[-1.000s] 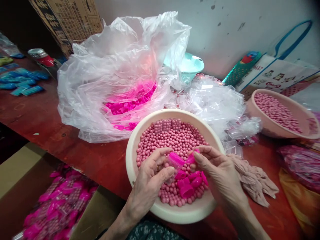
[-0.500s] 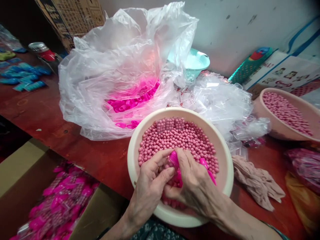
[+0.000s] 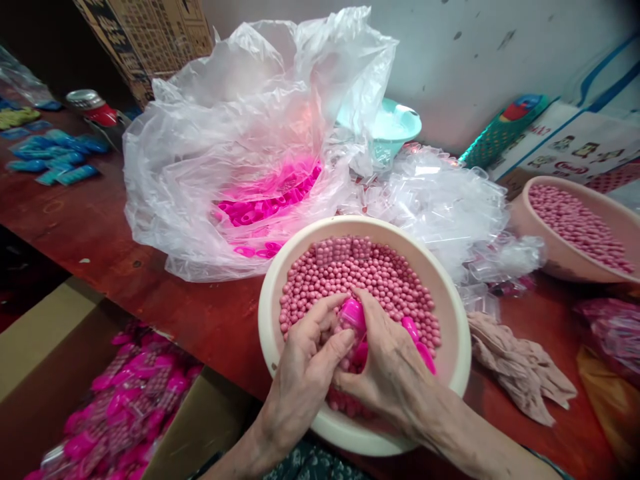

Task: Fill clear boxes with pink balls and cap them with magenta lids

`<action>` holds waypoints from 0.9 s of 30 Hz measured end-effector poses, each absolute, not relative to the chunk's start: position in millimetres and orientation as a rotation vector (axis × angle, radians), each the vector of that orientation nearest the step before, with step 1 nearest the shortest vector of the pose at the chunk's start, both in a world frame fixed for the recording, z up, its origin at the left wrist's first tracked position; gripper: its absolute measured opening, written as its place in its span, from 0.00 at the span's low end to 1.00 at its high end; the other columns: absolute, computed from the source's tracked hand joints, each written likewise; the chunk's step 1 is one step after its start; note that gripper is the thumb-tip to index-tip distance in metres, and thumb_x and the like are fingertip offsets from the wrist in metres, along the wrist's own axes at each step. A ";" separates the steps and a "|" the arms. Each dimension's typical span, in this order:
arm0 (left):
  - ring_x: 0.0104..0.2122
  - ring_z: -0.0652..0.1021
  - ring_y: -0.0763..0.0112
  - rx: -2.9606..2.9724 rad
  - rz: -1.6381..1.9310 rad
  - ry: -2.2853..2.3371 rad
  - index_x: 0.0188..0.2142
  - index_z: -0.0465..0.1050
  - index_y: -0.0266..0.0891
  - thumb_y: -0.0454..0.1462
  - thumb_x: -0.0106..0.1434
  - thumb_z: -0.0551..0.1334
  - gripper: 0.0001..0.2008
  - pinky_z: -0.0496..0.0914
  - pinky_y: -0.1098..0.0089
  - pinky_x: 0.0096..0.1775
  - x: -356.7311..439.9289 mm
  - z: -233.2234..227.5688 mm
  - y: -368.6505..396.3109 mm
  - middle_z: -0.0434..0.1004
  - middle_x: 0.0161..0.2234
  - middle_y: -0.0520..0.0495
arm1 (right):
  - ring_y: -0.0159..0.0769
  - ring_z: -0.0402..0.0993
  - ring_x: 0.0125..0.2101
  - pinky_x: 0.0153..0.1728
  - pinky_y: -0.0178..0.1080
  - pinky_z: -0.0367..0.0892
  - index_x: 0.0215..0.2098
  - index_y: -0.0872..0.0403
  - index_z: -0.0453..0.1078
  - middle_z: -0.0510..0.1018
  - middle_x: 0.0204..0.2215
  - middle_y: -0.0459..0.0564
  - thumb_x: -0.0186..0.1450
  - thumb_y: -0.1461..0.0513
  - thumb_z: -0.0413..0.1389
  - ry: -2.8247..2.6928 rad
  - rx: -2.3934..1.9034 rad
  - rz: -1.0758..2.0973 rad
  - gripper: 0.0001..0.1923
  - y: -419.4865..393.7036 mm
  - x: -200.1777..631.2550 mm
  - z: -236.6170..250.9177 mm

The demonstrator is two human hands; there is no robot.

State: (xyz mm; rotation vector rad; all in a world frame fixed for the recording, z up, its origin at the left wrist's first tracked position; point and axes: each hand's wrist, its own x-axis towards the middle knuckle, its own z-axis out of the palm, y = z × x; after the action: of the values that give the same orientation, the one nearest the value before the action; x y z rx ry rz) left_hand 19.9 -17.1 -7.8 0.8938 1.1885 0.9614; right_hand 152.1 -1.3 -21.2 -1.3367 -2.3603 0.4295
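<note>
While pressed together over the cream basin (image 3: 453, 320) of pink beads (image 3: 365, 267) on the desk (image 3: 150, 280), left hand (image 3: 305, 380) pinching a small tube from the left, right hand (image 3: 395, 373) gripping its magenta cap (image 3: 354, 313) from above, spare caps (image 3: 417, 340) just beside the right fingers.

Scuffed pale wall (image 3: 475, 60); red-brown table (image 3: 100, 227)

Clear plastic bag (image 3: 240, 133) of pink caps, teal bowl (image 3: 395, 127), crumpled cloth (image 3: 520, 367), perhaps blue packets (image 3: 55, 157) far left
</note>
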 end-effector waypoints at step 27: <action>0.37 0.76 0.72 0.744 1.514 1.456 0.51 0.63 0.48 0.38 0.59 0.63 0.21 0.71 0.77 0.38 -5.0 -7.8 -36.4 0.75 0.45 0.54 | 0.46 0.63 0.52 0.47 0.45 0.66 0.63 0.58 0.40 0.63 0.53 0.62 0.60 0.50 0.55 -2.380 -1.145 0.449 0.42 20.6 169.6 -8.8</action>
State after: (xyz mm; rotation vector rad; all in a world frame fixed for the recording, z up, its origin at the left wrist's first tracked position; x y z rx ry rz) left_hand -5.0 -36.4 -7.8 0.7445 1.4557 1.5144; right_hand 169.6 20.6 -8.8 -1.1446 -2.3796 0.4487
